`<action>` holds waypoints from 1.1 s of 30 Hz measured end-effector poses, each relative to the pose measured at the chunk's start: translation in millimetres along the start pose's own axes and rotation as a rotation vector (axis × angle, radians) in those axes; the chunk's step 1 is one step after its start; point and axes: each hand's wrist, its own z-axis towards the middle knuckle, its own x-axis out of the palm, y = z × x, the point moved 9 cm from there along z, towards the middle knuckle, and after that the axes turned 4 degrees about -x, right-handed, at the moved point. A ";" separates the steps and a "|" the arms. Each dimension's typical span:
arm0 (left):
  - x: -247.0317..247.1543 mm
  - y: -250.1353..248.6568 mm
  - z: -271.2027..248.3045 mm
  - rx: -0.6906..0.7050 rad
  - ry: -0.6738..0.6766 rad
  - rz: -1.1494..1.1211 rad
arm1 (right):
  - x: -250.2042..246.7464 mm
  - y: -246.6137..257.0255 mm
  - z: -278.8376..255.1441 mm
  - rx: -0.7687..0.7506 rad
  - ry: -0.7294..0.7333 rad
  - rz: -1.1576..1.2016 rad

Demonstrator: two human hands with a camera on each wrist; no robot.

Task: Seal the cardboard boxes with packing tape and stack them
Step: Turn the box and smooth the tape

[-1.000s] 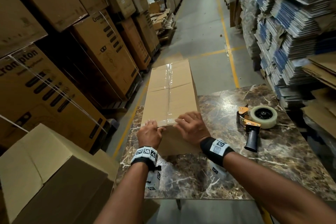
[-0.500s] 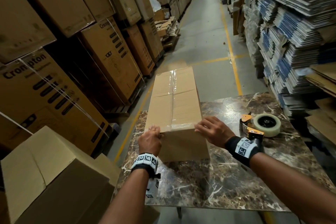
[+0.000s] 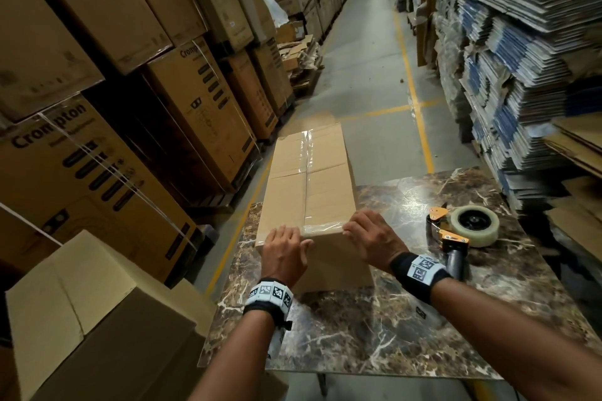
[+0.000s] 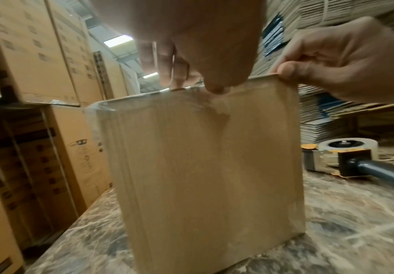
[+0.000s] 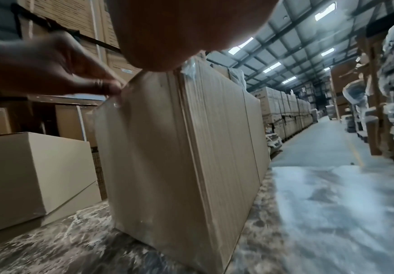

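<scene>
A long cardboard box [image 3: 309,192] lies on a marble-patterned table [image 3: 407,329], its far end jutting past the table's edge over the aisle floor. Clear tape [image 3: 306,172] runs down the top seam and along the near top edge. The left hand [image 3: 285,252] lies over the near left corner, fingers on top and thumb pressing the front face. The right hand [image 3: 371,238] grips the near right corner, fingers curled over the edge. The hands are apart, one at each corner. A tape dispenser [image 3: 462,231] lies on the table just right of the right hand. Another box [image 3: 91,309] sits left of the table.
</scene>
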 end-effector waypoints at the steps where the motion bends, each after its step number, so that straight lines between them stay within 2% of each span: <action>1: -0.9 -13.2 0.4 0.067 -0.042 -0.044 | 2.0 -0.8 -1.1 0.025 -0.014 0.003; 3: -0.5 -41.6 2.3 0.195 -0.090 -0.109 | 3.7 -2.0 -4.1 0.070 -0.048 0.002; 5: -2.0 -60.5 4.7 0.262 -0.098 -0.145 | 3.5 -1.2 -5.8 0.087 -0.073 -0.012; 8: -6.3 -56.6 7.0 0.247 -0.105 -0.174 | 1.5 -0.8 -7.0 0.104 -0.100 -0.046; 12: -4.0 -27.2 1.8 0.234 -0.098 -0.150 | 1.6 -0.5 -8.2 0.086 -0.098 -0.073; 19: 4.1 57.1 -10.6 0.058 -0.127 -0.176 | 1.9 -2.5 -8.4 0.091 -0.115 -0.044; 25: 1.6 91.5 -15.8 -0.046 -0.221 -0.313 | 5.2 -3.7 -9.1 0.111 -0.113 -0.018; 31: 23.0 138.7 -32.4 -0.403 -0.278 -0.592 | 8.5 -4.5 -10.3 0.129 -0.104 -0.027; 33: 34.9 154.1 -45.1 -0.571 -0.276 -0.729 | 8.8 -4.9 -11.3 0.140 -0.114 -0.034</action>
